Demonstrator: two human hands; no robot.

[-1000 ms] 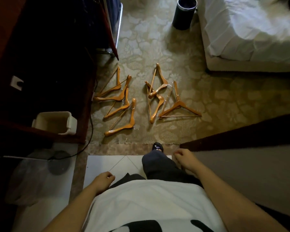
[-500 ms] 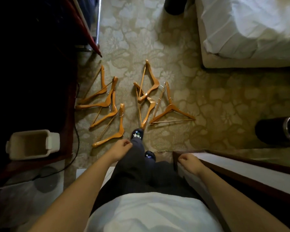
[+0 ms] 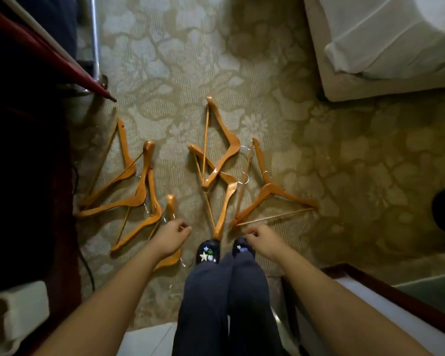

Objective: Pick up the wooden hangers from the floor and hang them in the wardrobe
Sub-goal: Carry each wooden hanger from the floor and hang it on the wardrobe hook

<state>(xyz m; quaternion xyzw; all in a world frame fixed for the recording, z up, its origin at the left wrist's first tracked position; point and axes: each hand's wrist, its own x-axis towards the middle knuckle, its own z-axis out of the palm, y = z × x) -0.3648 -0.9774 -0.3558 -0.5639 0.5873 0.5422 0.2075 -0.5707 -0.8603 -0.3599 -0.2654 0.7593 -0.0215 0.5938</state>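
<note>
A flowery carpet [image 3: 165, 60] has a white bed [image 3: 383, 42] at its far right corner. The wooden hangers [image 3: 269, 188] lie in two heaps on the carpet's middle. Over its near edge, the left hand [image 3: 174, 236] and right hand [image 3: 261, 238] hang loosely curled, holding nothing.

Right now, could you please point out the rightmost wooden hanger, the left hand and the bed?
rightmost wooden hanger [image 3: 293, 197]: head view, on its wooden arm that points right.
left hand [image 3: 171, 236]: head view, on the back of the hand.
bed [image 3: 385, 42]: head view, on the white bedding.
</note>
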